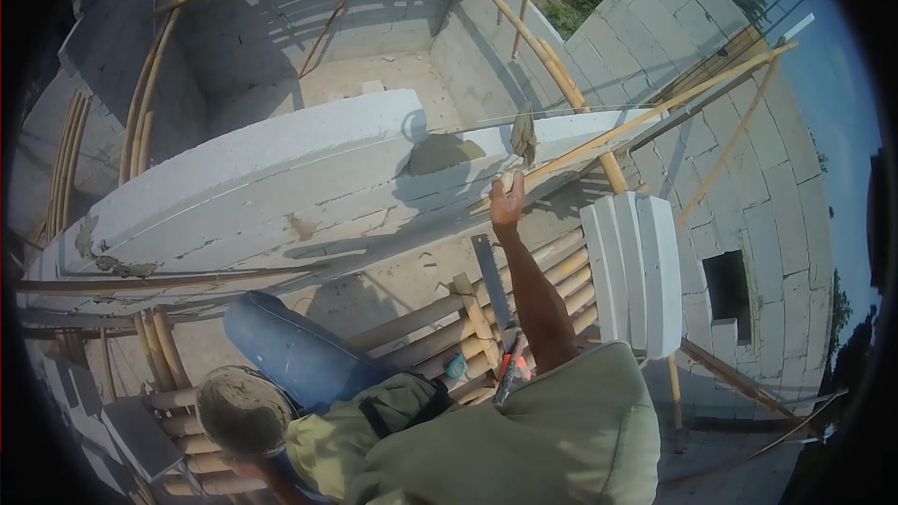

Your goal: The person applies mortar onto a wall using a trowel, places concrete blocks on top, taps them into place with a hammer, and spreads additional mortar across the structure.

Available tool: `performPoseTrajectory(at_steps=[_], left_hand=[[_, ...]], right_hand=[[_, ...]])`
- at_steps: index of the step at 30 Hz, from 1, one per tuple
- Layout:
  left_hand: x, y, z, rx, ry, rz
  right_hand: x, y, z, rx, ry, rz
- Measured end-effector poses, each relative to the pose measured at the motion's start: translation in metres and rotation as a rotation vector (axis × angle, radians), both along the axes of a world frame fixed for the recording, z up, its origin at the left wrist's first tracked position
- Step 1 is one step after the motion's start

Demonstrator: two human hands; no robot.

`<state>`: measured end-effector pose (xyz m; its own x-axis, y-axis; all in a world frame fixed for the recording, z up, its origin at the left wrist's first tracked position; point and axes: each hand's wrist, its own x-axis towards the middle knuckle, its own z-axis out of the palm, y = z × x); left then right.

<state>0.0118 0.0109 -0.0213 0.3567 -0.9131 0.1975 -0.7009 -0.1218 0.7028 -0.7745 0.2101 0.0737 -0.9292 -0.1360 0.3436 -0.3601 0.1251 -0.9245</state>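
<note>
My right hand point(508, 203) reaches out to the low wall of pale blocks point(271, 154), its fingers closed round what looks like the handle of a trowel point(524, 137). The trowel's blade is coated in grey mortar and points away from me, over the wall's top edge. A grey mortar patch point(444, 154) shows on the wall just left of it. At the lower left my left hand point(251, 469) is at the near rim of a bucket of mortar point(241, 409), beside my bent knee. The bucket hides most of its fingers, which seem to grip the rim.
Under me lies a platform of bamboo poles point(430, 346). A handsaw point(492, 281) and a teal tape measure point(456, 367) rest there. Stacked pale blocks point(636, 271) stand on the right, grey blocks point(140, 435) at lower left. A bamboo pole point(655, 117) slants along the wall.
</note>
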Motion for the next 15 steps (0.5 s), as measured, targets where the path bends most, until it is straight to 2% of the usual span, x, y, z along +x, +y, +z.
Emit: performPoseTrajectory(at_steps=[1,3,6,7,9,10,12,13,15], left_hand=[[-0.003,-0.001,0.001,-0.004,0.000,0.002],[-0.006,0.000,0.004,-0.004,-0.015,0.006],[-0.016,-0.002,0.007,-0.010,-0.034,0.004],[-0.017,-0.003,0.010,-0.012,-0.041,0.004],[-0.018,-0.003,0.013,-0.013,-0.044,0.001],[-0.018,-0.003,0.013,-0.009,-0.054,-0.003],[-0.018,-0.006,0.014,-0.007,-0.052,-0.015],[-0.020,-0.009,0.014,-0.011,-0.051,-0.019],[-0.019,-0.010,0.016,-0.015,-0.053,-0.023]], right_hand=[[-0.012,-0.011,-0.007,-0.005,0.004,-0.002],[-0.023,-0.033,-0.023,0.155,0.268,-0.158],[-0.020,-0.039,-0.073,0.203,0.301,-0.152],[-0.016,-0.038,-0.092,0.198,0.296,-0.152],[0.002,-0.027,-0.123,0.351,0.046,-0.206],[0.016,-0.018,-0.128,0.351,0.040,-0.209],[0.044,-0.001,-0.133,0.353,0.222,-0.189],[0.053,0.006,-0.128,0.347,0.219,-0.197],[0.062,0.024,-0.112,0.375,0.408,-0.169]])
